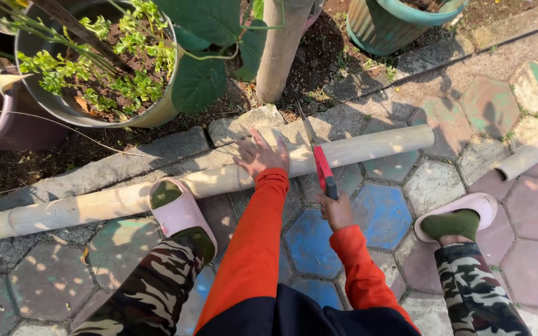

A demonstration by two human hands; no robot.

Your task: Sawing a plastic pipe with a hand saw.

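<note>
A long pale bamboo pole lies across painted hexagonal paving. My left hand rests flat on it with fingers spread, pressing it down. My right hand grips the red handle of a hand saw, whose thin blade lies across the pole just right of my left hand. My left foot in a pink slipper stands on the pole further left. Both arms wear orange sleeves.
A short cut bamboo piece lies at the right. My right foot in a pink slipper stands on the paving. Behind the stone kerb are a grey plant pot, a green pot and an upright trunk.
</note>
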